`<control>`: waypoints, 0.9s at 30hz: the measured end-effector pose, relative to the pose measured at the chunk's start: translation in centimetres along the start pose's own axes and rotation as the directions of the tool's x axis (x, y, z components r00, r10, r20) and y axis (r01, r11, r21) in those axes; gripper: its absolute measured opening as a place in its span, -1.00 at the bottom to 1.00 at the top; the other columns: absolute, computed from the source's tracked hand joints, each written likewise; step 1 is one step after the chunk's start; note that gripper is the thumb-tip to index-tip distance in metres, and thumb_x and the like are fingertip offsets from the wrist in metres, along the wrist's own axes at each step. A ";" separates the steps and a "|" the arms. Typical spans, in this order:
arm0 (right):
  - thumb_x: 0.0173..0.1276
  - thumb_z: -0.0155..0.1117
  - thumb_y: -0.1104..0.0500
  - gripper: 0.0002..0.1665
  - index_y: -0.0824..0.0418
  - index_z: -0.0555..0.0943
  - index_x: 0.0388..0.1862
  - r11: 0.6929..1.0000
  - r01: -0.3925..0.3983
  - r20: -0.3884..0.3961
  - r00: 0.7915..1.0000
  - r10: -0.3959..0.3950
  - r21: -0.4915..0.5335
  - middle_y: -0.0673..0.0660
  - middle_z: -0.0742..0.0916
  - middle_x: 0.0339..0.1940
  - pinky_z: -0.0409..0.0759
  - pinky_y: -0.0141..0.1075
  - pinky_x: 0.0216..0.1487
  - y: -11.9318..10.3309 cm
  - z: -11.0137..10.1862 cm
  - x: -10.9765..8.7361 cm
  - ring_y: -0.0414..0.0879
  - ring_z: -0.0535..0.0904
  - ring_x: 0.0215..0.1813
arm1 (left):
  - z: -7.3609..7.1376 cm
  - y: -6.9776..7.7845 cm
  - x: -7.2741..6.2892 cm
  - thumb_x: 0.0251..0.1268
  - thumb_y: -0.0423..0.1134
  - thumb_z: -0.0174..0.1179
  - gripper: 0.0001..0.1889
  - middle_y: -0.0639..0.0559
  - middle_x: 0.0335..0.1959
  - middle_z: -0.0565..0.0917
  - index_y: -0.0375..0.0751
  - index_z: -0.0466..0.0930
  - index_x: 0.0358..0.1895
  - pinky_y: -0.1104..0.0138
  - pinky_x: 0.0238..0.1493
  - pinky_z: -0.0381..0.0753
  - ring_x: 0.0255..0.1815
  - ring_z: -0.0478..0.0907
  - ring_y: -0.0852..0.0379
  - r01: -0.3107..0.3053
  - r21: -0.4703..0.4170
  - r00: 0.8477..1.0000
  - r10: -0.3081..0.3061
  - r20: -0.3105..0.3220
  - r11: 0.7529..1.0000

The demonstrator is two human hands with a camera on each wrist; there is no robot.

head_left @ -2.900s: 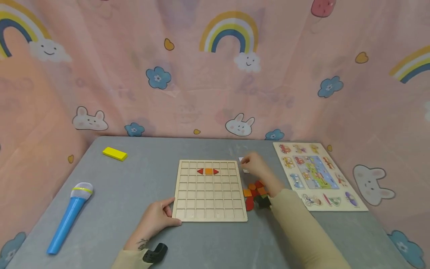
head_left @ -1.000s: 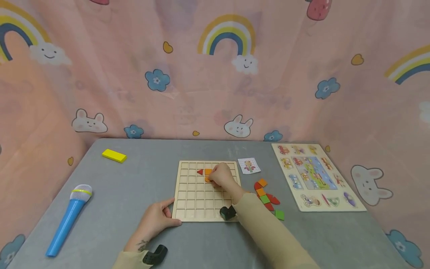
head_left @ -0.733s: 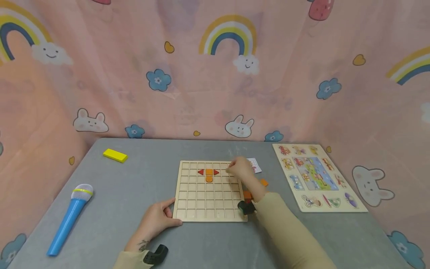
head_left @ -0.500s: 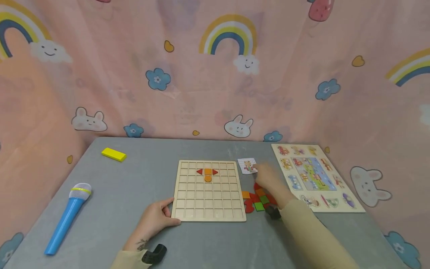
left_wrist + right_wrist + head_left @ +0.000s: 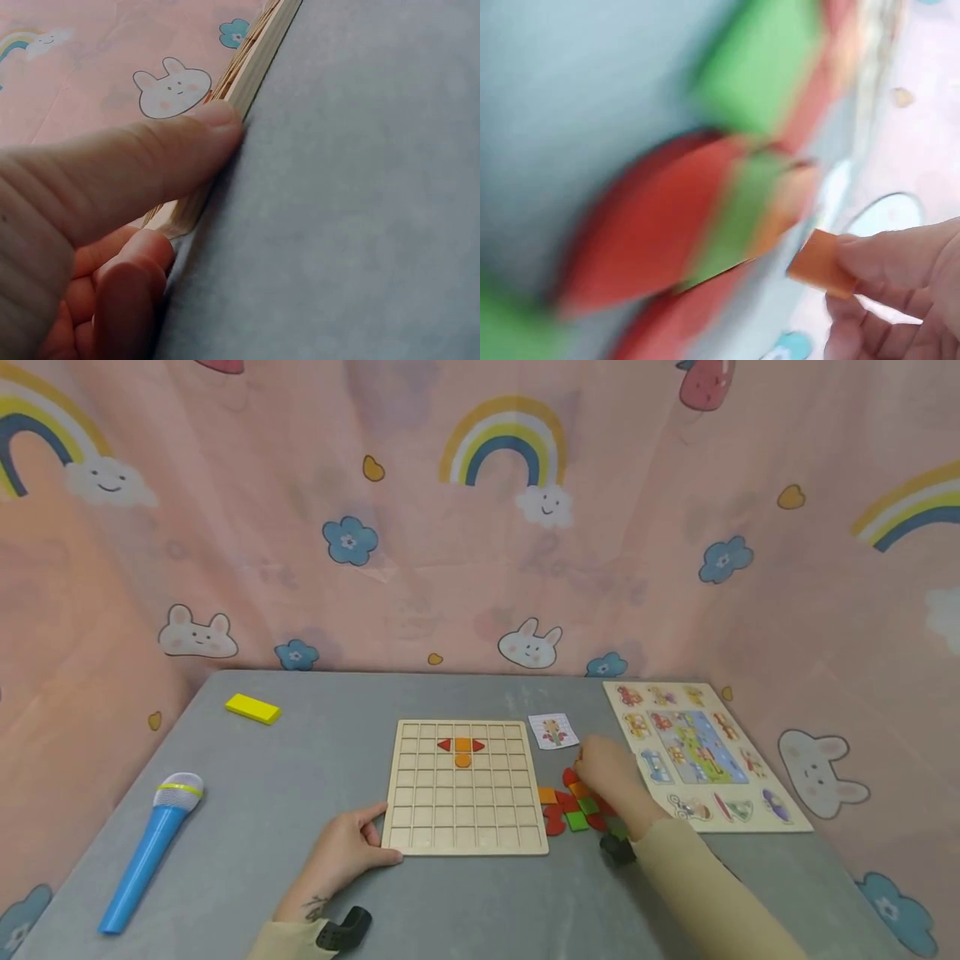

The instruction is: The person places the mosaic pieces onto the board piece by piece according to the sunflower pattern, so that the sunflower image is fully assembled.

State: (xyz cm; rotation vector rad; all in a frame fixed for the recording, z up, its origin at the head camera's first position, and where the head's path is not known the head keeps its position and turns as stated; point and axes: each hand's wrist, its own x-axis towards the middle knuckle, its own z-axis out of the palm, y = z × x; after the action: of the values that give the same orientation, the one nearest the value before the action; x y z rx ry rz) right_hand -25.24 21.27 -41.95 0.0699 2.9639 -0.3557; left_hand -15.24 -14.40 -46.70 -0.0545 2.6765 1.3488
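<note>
A wooden grid board lies flat on the table, with two red triangles, an orange square and a round-ended orange piece set in its upper cells. My left hand grips the board's near left corner; in the left wrist view the thumb presses the board's edge and the other fingers curl at the corner. My right hand is above the loose pieces right of the board. Between its thumb and fingers it pinches an orange square tile, seen in the right wrist view.
Loose red, green and orange pieces lie against the board's right side. Behind them is a small pattern card. A picture puzzle board stands farther right. At left are a blue toy microphone and a yellow block.
The round-ended orange piece was set below the orange square on the board. My right hand then moved right to the loose pieces and took up an orange square tile. The left hand stayed.
</note>
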 end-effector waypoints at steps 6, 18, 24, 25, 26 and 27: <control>0.18 0.23 0.17 -0.77 0.26 0.64 -0.21 0.953 0.072 -0.039 0.997 -0.063 0.296 0.20 0.69 -0.23 0.40 -0.29 -0.45 -5.3 -0.9 0.6 -0.03 0.52 -0.42 | 0.0 -0.1 0.0 -0.35 -0.25 0.53 -0.15 0.04 -0.69 0.46 -0.30 0.43 0.22 0.37 -0.65 0.28 -0.69 0.32 0.17 -0.002 0.004 1.000 0.002 0.002 1.000; 0.15 0.29 0.33 -0.88 0.38 0.63 -0.53 0.836 0.180 0.060 0.967 -0.246 0.519 0.27 0.69 -0.59 0.38 -0.38 -0.58 -15.3 2.6 1.2 -0.06 0.52 -0.64 | 0.2 -0.2 0.0 -0.34 -0.23 0.53 -0.15 0.05 -0.70 0.46 -0.27 0.43 0.22 0.36 -0.66 0.28 -0.70 0.32 0.17 -0.011 -0.002 1.000 0.011 0.013 1.000; 0.13 0.35 0.25 -0.82 0.25 0.63 -0.63 0.927 0.177 0.048 0.978 -0.204 0.329 0.10 0.64 -0.63 0.36 -0.32 -0.54 -16.8 3.6 1.8 -0.12 0.43 -0.62 | 0.1 -0.2 0.0 -0.34 -0.23 0.53 -0.16 0.06 -0.69 0.45 -0.29 0.43 0.22 0.37 -0.66 0.28 -0.70 0.32 0.17 -0.017 0.000 1.000 0.017 0.012 1.000; 0.12 0.36 0.23 -0.81 0.21 0.62 -0.64 0.938 0.176 0.044 0.979 -0.198 0.298 0.07 0.63 -0.63 0.37 -0.31 -0.53 -16.9 3.7 1.9 -0.11 0.44 -0.60 | 0.1 -0.2 0.0 -0.34 -0.23 0.53 -0.15 0.06 -0.69 0.45 -0.29 0.43 0.22 0.37 -0.66 0.28 -0.70 0.32 0.17 -0.014 -0.001 1.000 0.014 0.012 1.000; 0.12 0.37 0.21 -0.81 0.19 0.60 -0.64 0.946 0.174 0.041 0.980 -0.192 0.275 0.05 0.61 -0.62 0.37 -0.30 -0.52 -17.1 3.7 2.0 -0.10 0.44 -0.58 | 0.0 -0.3 0.1 -0.34 -0.23 0.53 -0.15 0.05 -0.69 0.45 -0.29 0.43 0.23 0.37 -0.66 0.27 -0.70 0.31 0.17 -0.011 -0.004 1.000 0.011 0.014 1.000; 0.12 0.37 0.20 -0.80 0.17 0.59 -0.64 0.952 0.169 0.041 0.982 -0.186 0.254 0.04 0.60 -0.62 0.37 -0.29 -0.52 -17.2 3.8 2.1 -0.09 0.45 -0.57 | 0.0 -0.3 0.1 -0.34 -0.23 0.53 -0.15 0.05 -0.69 0.45 -0.28 0.43 0.23 0.37 -0.66 0.27 -0.69 0.31 0.17 -0.008 -0.005 1.000 0.008 0.016 1.000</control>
State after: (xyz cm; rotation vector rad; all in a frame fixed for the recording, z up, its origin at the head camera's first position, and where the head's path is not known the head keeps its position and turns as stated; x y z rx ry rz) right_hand -27.87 3.70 -41.95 -0.1779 2.8516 -0.7400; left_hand -15.32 -14.55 -46.94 -0.0336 2.6627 1.3528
